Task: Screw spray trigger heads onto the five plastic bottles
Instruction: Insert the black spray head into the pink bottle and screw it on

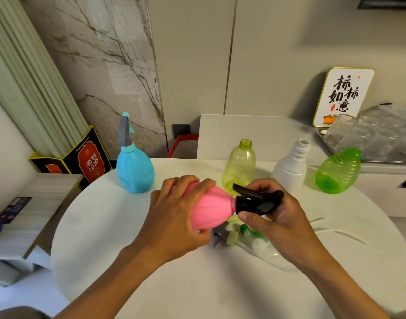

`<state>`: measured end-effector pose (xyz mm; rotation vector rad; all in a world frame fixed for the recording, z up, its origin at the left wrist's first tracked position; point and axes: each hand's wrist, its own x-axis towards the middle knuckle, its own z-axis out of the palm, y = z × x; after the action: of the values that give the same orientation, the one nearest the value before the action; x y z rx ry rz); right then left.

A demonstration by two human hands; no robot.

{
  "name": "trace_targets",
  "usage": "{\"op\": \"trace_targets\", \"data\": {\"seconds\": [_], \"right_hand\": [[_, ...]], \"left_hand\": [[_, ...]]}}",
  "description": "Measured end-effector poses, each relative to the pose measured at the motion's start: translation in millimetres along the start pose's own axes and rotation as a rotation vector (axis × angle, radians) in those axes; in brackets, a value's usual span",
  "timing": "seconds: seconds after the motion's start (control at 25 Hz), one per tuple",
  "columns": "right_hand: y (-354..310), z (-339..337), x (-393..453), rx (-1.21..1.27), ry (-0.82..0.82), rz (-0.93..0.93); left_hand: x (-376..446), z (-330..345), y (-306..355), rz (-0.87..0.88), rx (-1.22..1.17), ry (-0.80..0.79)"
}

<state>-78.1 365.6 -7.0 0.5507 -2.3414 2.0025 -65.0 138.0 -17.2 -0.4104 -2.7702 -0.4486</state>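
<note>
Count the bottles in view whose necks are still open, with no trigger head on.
3: the yellow-green bottle behind the hands, the white bottle to its right, and the green ribbed bottle farthest right, tilted.

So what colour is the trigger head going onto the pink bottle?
Black; the trigger head on the pink bottle shows in the head view.

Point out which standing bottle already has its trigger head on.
The blue bottle at the table's far left, with a grey trigger. The yellow-green, white and green bottles stand open-necked.
</note>
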Motion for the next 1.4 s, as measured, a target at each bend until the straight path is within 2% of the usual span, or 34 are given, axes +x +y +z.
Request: {"op": "trace_targets", "data": {"seconds": [0.12, 0.24, 0.36, 0.44, 0.52, 0.64, 0.8, 0.88, 1.0, 1.04, 1.16, 1.32, 1.4], "right_hand": [[-3.0, -3.8, -0.2, -0.192, -0.082, -0.080], [-4.2, -1.0, 0.6, -0.108, -0.017, -0.048], [-1.9, 2.5, 0.4, 0.031, 0.104, 0.058], [-0.4, 5.9, 0.3, 0.033, 0.142, 0.122], [-0.4, 9.9, -1.9, -0.123, 0.134, 0.071], [0.6, 2.8, -2.8, -0.640, 0.029, -0.158], [-1.6, -11.2, -0.4, -0.929, -0.183, -0.187], [-2.2, -16.0, 0.8, -1.019, -0.151, -0.235], [-3.0, -25.6, 2.3, -1.061, -0.007, -0.369], [-4.7, -29.7, 3.5, -1.060, -0.001, -0.371], [-6.5, -29.3, 1.3, -0.980, -0.101, -0.208], [-2.8, -12.9, -2.5, -0.463, -0.041, 0.042], [-4.7, -3.5, -3.7, -0.216, -0.004, 0.231]], "left_hand": [[-0.1, -3.3, -1.5, 0.013, -0.002, -0.050], [-0.8, -5.1, -1.8, 0.007, -0.017, -0.060], [-1.6, -4.3, 0.8, -0.012, -0.032, -0.051], [-1.7, -2.3, 3.2, -0.018, -0.047, -0.054], [0.0, -0.7, 3.8, -0.020, -0.056, -0.055], [3.4, 0.5, -3.5, -0.033, -0.075, -0.066], [6.6, -3.5, -16.6, -0.078, -0.117, -0.113], [5.6, -4.8, -18.1, -0.072, -0.137, -0.128], [2.8, -5.4, -15.7, -0.021, -0.126, -0.123], [2.8, -6.4, -15.0, -0.009, -0.119, -0.112], [4.2, -11.0, -14.7, 0.006, -0.069, -0.061], [4.8, -13.7, -11.2, 0.016, -0.023, 0.010], [4.4, -13.8, -11.3, 0.038, 0.027, 0.069]]}}
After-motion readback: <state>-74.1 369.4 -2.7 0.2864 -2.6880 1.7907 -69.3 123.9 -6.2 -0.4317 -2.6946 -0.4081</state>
